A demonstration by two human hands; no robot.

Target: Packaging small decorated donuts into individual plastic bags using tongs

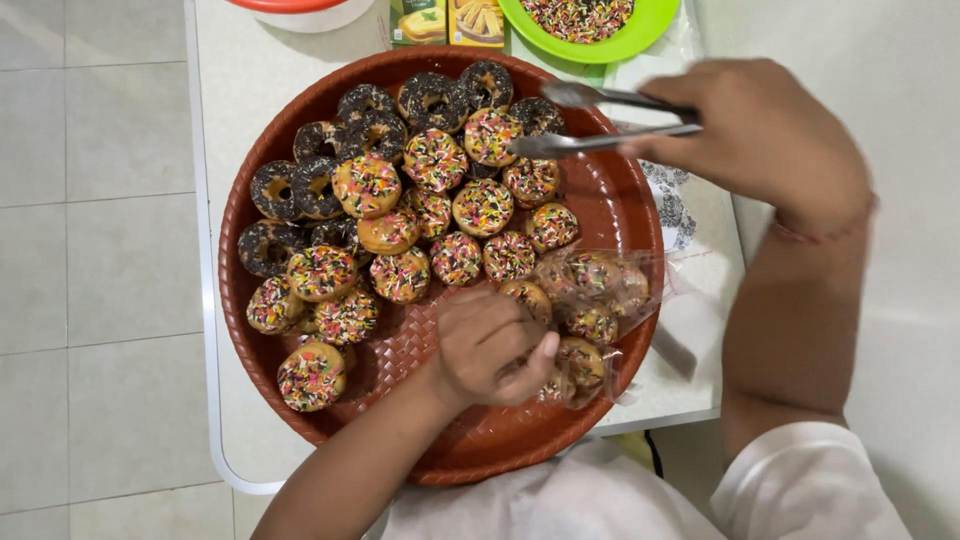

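A round reddish-brown woven tray [600,205] holds several small doughnuts [420,210] with coloured sprinkles and several chocolate-coated ones [300,185]. My left hand [495,348] grips the edge of a clear plastic bag [600,300] that lies on the tray's right side with a few sprinkled doughnuts inside. My right hand [765,135] holds metal tongs [590,120] above the tray's upper right; the tips hover by a sprinkled doughnut [492,135] and hold nothing.
The tray rests on a white table [235,90] over a tiled floor. A green plate of sprinkles [585,25] stands at the back, two small yellow boxes [447,22] and a red-rimmed white container [300,12] beside it. A patterned cloth [672,210] lies right of the tray.
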